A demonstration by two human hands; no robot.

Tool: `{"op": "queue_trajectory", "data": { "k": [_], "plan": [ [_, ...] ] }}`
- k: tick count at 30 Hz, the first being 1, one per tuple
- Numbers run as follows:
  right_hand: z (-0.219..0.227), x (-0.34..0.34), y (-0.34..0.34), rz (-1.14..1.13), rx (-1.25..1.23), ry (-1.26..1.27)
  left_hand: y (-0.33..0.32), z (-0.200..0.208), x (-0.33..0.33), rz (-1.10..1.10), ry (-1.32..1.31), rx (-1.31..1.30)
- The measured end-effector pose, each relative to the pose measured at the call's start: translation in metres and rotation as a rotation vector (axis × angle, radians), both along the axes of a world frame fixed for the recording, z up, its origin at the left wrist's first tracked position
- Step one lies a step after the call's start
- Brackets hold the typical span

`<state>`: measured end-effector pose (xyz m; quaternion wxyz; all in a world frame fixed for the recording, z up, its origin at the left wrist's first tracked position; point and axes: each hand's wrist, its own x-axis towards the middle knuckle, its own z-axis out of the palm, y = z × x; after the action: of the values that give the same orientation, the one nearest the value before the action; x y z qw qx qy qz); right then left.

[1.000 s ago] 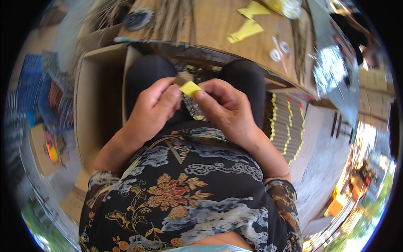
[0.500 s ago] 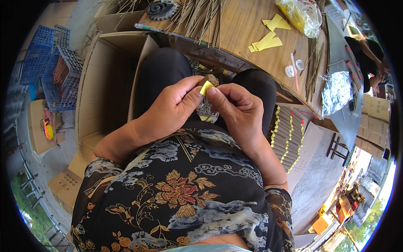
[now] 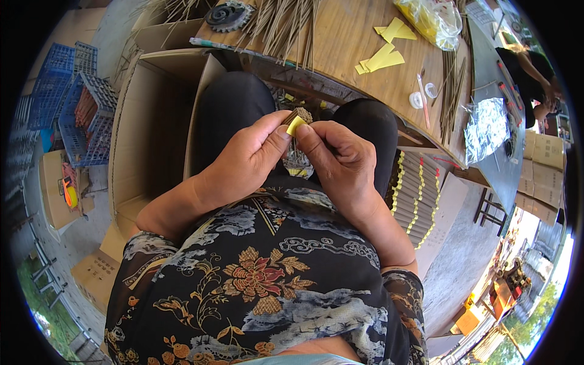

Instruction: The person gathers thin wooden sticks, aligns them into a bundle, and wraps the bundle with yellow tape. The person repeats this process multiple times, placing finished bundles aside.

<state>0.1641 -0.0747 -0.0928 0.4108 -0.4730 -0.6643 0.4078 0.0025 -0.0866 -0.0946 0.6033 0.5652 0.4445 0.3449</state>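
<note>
Over my lap, my left hand [image 3: 246, 152] is closed around a bundle of thin brown sticks [image 3: 301, 114], whose ends stick out beyond the fingers. A yellow paper strip [image 3: 295, 126] lies against the bundle's side, with my left thumb at one edge of it. My right hand [image 3: 340, 155] pinches the strip's other edge between thumb and fingers. The rest of the bundle is hidden by my hands.
Loose sticks [image 3: 286, 27], yellow paper strips [image 3: 383, 59] and a plastic bag [image 3: 435, 21] lie on the wooden table [image 3: 344, 36]. An open cardboard box [image 3: 137, 121] is at my left, wrapped bundles [image 3: 417, 194] at my right. Another person's arm [image 3: 535, 73] shows far right.
Both hands stay at the bundle. The yellow strip has tilted and sits lower against the sticks, and my right fingers have shifted slightly. The whole view has shifted a little.
</note>
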Motion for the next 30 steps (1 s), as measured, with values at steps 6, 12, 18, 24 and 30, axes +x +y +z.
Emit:
{"op": "queue_trajectory", "data": {
  "k": [6,12,18,24,30],
  "plan": [
    [0.004,0.001,0.000,-0.002,-0.029,-0.035,-0.001,0.003,-0.002,-0.020,-0.166,-0.120],
    [0.003,0.002,-0.001,-0.011,-0.069,0.011,0.000,0.000,0.004,0.030,-0.006,0.000],
    [0.007,0.010,0.003,0.047,-0.227,-0.025,0.001,0.003,0.003,0.032,-0.117,-0.189],
    [-0.010,0.015,0.011,0.134,-0.182,0.088,0.001,0.004,0.002,0.034,-0.190,-0.241],
    [0.001,0.011,0.018,-0.157,0.281,-0.291,-0.001,0.002,0.010,0.144,-0.103,-0.087]
  ]
}}
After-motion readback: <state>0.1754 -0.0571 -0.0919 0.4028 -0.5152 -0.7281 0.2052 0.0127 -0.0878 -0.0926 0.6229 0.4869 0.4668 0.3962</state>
